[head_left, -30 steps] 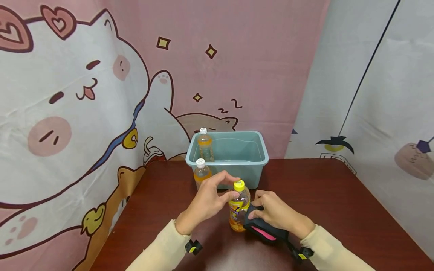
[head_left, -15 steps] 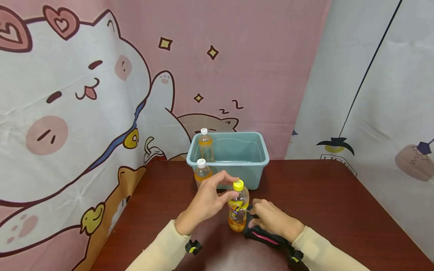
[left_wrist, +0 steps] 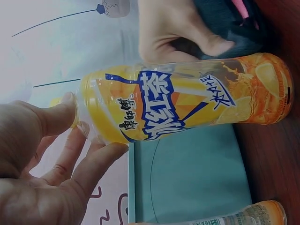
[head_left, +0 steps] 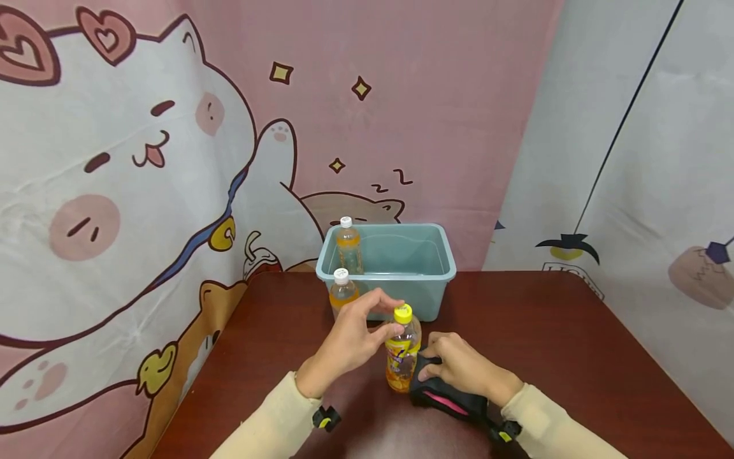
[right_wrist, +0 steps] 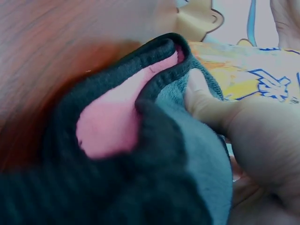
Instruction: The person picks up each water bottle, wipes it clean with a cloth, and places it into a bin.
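A clear plastic iced tea bottle (head_left: 401,366) with a yellow cap and a yellow-orange label stands upright on the table. My left hand (head_left: 351,338) pinches it at the cap and neck; the left wrist view shows the thumb and fingers around its top. In my right hand (head_left: 466,364) is a folded dark grey cloth (head_left: 425,380), its end against the bottle's lower right side. The right wrist view shows the cloth's black edging and pink inner face (right_wrist: 110,124), with the thumb pressed on the grey side. Part of the label lies behind the cloth there.
Behind the hands is a light blue plastic bin (head_left: 395,276). One white-capped bottle (head_left: 349,250) stands inside it at the left. Another white-capped bottle (head_left: 343,294) is in front of the bin, partly hidden by my left hand. Printed fabric (head_left: 436,127) hangs behind the table.
With the cloth, my right hand dips toward the table along the bottle's side, then rises slightly again. My left hand keeps its hold on the bottle top.
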Motion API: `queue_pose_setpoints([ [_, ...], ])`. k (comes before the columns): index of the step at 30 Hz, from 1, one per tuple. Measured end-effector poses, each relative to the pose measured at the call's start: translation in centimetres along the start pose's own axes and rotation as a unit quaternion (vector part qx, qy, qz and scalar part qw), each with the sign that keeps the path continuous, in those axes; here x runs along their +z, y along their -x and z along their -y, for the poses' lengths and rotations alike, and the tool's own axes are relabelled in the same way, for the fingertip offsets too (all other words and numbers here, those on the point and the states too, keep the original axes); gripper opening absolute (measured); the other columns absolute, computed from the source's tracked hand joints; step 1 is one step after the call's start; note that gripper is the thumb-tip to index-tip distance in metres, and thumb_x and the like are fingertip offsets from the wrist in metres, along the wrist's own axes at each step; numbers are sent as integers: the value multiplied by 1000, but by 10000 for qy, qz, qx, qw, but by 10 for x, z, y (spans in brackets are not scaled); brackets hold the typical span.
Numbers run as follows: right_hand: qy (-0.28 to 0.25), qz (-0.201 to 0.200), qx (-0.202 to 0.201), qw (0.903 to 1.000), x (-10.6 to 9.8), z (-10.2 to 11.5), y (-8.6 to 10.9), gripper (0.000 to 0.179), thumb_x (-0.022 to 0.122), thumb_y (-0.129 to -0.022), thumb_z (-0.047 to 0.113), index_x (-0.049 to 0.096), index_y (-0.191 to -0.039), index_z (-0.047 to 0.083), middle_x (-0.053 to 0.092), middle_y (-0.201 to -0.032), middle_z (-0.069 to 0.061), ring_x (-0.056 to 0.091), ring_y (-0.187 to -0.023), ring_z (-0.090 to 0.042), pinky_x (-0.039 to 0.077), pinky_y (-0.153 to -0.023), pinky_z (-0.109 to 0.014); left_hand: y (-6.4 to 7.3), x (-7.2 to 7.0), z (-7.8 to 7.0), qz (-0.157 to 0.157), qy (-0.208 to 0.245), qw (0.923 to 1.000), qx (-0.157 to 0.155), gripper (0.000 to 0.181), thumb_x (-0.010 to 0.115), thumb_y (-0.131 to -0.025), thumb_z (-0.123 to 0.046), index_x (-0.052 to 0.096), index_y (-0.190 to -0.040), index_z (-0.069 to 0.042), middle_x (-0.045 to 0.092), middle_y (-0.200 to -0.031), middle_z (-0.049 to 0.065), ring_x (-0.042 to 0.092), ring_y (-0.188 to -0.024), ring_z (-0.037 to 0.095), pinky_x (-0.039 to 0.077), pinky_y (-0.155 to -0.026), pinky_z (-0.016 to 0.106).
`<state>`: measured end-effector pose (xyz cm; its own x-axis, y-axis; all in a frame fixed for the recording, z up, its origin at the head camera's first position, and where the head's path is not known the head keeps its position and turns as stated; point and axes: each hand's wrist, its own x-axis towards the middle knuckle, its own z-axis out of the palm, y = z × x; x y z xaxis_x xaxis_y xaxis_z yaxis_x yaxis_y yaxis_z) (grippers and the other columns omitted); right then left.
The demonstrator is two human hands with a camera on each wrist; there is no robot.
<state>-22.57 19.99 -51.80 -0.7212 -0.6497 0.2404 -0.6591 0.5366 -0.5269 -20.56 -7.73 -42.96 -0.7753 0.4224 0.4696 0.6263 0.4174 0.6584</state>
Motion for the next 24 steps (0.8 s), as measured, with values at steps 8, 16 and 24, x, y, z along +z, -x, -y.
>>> queue_pose_setpoints([
  [8, -241, -306, 134, 9992, -22, 16, -2, 29, 96, -96, 27, 93, -122, 13, 70, -93, 11, 58, -79, 4, 56, -65, -20, -1, -2, -1, -7, 94, 10000, -16, 35, 92, -100, -13, 73, -129, -14, 83, -139, 3, 83, -125, 20, 70, -108, 38],
  [16, -160, -953, 50, 9953, -44, 33, -3, 43, 99, -91, 22, 89, -129, 6, 69, -95, 12, 55, -76, 3, 53, -63, -19, 1, -4, 1, -6, 123, 9999, -58, 36, 94, -100, -15, 73, -130, -15, 83, -139, 3, 83, -125, 19, 71, -109, 41],
  [24, -134, -1693, -162, 9853, -61, 53, -13, 54, 103, -85, 20, 87, -135, 5, 70, -96, 13, 59, -78, -1, 57, -64, -22, 0, -4, 2, -59, 72, 10000, 26, 34, 95, -97, -14, 76, -125, -15, 84, -142, 1, 81, -131, 21, 71, -107, 44],
])
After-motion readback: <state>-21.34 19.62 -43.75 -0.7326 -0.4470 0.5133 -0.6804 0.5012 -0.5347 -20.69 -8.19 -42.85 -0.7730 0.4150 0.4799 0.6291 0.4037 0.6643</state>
